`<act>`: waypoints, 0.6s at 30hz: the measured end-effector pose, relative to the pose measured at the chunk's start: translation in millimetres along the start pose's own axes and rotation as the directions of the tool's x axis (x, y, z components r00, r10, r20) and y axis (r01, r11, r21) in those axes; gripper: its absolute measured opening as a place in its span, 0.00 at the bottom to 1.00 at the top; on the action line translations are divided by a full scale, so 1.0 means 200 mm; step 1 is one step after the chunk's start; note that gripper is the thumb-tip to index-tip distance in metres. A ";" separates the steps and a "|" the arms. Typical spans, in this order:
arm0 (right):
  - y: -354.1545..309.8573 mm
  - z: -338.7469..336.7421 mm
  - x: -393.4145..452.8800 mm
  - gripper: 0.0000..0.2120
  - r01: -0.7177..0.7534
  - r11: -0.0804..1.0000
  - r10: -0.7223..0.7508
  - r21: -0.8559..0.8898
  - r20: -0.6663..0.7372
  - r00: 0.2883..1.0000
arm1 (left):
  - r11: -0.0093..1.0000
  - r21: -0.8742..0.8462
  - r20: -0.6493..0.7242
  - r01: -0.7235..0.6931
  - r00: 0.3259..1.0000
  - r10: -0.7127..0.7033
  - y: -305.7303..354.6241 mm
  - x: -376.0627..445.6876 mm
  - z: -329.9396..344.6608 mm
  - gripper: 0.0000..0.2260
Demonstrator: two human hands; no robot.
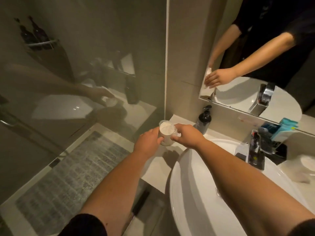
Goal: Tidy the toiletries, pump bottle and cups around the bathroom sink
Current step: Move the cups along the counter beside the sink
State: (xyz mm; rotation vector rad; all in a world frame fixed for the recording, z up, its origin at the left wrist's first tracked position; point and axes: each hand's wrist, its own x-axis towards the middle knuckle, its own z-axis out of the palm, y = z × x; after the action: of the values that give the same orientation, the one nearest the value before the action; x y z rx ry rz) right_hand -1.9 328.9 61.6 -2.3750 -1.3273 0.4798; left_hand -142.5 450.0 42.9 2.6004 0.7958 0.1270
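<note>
Left hand (148, 142) and right hand (187, 136) both grip one clear cup (166, 133), white contents; dark pump bottle (203, 120) just beside.

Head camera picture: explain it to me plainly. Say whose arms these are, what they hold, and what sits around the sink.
There is no machine here. A person wears a camera on the head, looking down at their own bare arms. The left hand and right hand together hold a clear cup above the counter, left of the white sink. A dark pump bottle stands by the wall. Behind the tap lie packaged toiletries. The mirror repeats the arms.
</note>
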 end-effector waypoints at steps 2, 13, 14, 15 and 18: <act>-0.04 -0.03 -0.13 0.21 -0.031 1.000 0.031 0.002 -0.035 0.999 | 0.999 -0.007 0.009 -0.046 0.999 0.046 0.06 -0.07 -0.03 0.17; -0.06 0.06 -0.98 0.20 -0.339 0.932 0.359 0.129 -0.197 0.912 | 0.925 -0.019 0.121 -0.380 0.917 0.379 0.35 -0.56 0.08 0.15; -0.04 0.05 -1.06 0.20 -0.365 0.922 0.386 0.133 -0.213 0.898 | 0.910 -0.018 0.131 -0.415 0.901 0.414 0.41 -0.58 0.11 0.15; -0.01 0.03 -1.14 0.19 -0.394 0.908 0.417 0.141 -0.225 0.881 | 0.894 -0.023 0.140 -0.448 0.884 0.447 0.47 -0.60 0.15 0.15; 0.10 -0.03 -1.39 0.17 -0.462 0.870 0.493 0.173 -0.272 0.826 | 0.839 -0.059 0.169 -0.542 0.822 0.543 0.71 -0.66 0.24 0.16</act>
State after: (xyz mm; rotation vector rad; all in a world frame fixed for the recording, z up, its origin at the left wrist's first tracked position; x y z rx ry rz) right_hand -122.2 79.4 87.3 -2.5580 -0.5471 0.2776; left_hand -169.0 253.9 62.1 2.7065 -0.0315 0.0558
